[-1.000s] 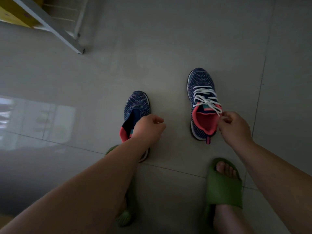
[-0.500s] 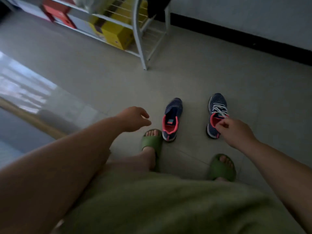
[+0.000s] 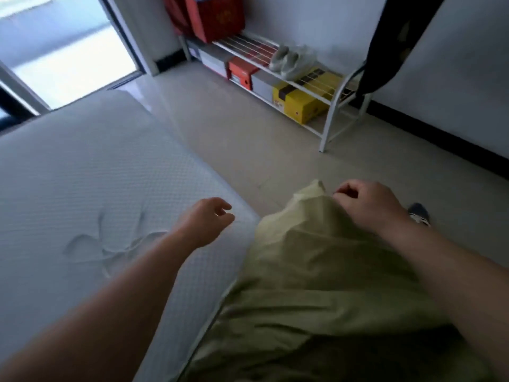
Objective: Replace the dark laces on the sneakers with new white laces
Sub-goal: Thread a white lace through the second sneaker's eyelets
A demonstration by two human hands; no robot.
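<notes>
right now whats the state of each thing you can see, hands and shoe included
left hand: loosely curled, holds nothing, above the mattress edge
right hand: fingers curled over the green-clad knee, nothing visibly held
sneaker: on the floor, only its toe shows past the right wrist
shoe rack: upright against the wall, boxes on its lower shelf
yellow box: closed
orange box: closed
</notes>
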